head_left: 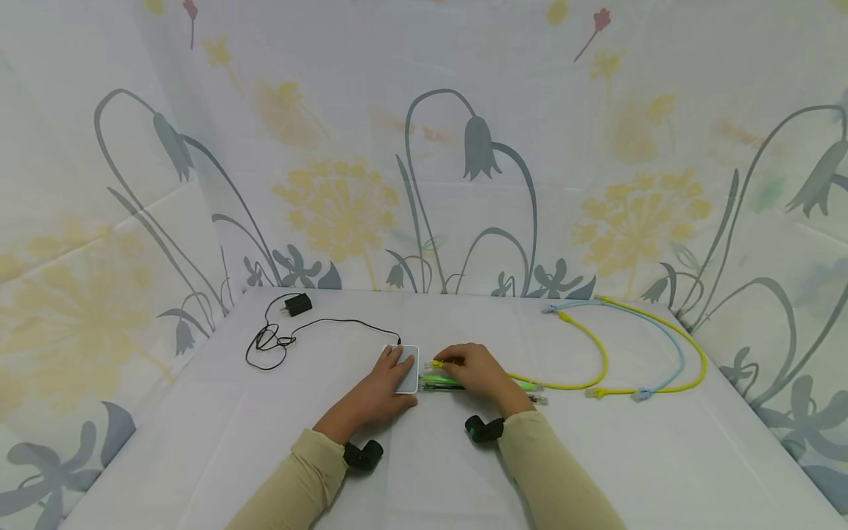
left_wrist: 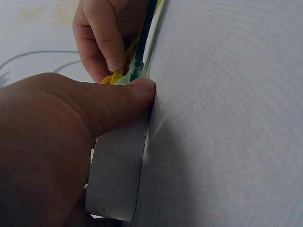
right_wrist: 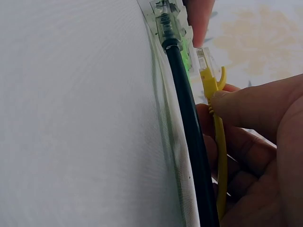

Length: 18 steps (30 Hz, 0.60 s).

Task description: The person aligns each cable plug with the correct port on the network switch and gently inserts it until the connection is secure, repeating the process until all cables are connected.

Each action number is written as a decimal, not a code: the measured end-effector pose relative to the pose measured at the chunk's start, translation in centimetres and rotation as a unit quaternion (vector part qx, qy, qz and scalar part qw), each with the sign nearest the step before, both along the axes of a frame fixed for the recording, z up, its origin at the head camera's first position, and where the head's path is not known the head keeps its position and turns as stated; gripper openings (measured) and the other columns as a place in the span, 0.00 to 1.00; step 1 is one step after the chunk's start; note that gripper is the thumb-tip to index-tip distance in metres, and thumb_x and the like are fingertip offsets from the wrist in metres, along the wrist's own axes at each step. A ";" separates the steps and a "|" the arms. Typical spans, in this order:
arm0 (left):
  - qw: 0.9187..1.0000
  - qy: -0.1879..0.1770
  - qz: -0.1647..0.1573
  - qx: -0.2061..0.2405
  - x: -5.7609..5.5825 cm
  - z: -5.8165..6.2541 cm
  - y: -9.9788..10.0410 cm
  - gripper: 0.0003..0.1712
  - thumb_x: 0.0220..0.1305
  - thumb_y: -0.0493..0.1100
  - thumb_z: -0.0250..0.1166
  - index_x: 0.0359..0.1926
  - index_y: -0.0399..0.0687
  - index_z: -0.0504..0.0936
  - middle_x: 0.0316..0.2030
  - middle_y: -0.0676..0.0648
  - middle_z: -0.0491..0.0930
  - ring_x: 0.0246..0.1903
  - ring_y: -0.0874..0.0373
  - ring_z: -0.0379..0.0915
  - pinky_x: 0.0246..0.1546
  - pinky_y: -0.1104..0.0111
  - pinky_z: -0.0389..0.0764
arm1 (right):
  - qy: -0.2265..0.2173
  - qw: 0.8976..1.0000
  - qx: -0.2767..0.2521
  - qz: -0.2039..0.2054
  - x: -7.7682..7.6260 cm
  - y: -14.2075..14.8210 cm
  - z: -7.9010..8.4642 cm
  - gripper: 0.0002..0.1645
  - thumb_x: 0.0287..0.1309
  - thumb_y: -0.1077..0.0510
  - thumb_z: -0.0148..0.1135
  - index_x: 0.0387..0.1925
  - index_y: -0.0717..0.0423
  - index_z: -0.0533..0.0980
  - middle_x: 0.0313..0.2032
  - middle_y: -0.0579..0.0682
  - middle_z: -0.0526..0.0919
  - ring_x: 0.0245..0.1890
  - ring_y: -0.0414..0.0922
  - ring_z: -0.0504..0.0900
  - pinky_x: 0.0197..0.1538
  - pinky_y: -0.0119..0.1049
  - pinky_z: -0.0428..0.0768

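A small white network switch point(head_left: 410, 356) lies on the table. My left hand point(head_left: 380, 386) holds it, fingers over the top and thumb point(left_wrist: 113, 101) along its side. My right hand point(head_left: 473, 368) pinches a yellow Ethernet cable point(right_wrist: 218, 137) just behind its clear plug point(right_wrist: 204, 59). That plug points at the switch's right side, a short gap away. Below it, a dark Ethernet cable point(right_wrist: 189, 109) and a bright green one point(head_left: 444, 380) run from that same side toward the right, partly hidden under my right hand.
A thin black power cord point(head_left: 344, 319) runs from the switch to a tangle and a black adapter point(head_left: 298, 304) at the back left. On the right lie a light blue cable point(head_left: 672, 338) and another yellow cable point(head_left: 704, 357), both curved. A flowered cloth point(head_left: 371, 110) hangs behind the table.
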<state>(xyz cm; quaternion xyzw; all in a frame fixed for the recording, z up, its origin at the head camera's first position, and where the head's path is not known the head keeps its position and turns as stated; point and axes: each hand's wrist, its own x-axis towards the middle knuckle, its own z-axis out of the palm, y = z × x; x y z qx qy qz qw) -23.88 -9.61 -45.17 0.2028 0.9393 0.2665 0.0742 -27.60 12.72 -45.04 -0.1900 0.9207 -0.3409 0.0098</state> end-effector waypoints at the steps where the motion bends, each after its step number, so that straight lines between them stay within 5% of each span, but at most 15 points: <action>1: 1.000 0.001 0.000 0.000 0.0 0.0 0.0 0.43 0.64 0.52 0.65 0.74 0.47 0.58 0.76 0.40 0.44 0.76 0.42 0.32 0.70 0.47 0.56 | -0.001 1.000 0.001 -0.002 0.0 0.0 0.0 0.12 0.63 0.57 0.60 0.45 0.44 0.84 0.47 0.45 0.85 0.48 0.45 0.81 0.56 0.46 0.76; 18: 1.000 -0.003 -0.002 0.003 0.0 0.0 -0.1 0.42 0.64 0.52 0.64 0.74 0.47 0.57 0.77 0.41 0.44 0.77 0.43 0.31 0.70 0.47 0.55 | 0.013 1.000 0.022 0.001 0.5 -0.5 -0.1 0.10 0.64 0.56 0.61 0.45 0.48 0.84 0.46 0.46 0.86 0.51 0.48 0.81 0.57 0.48 0.76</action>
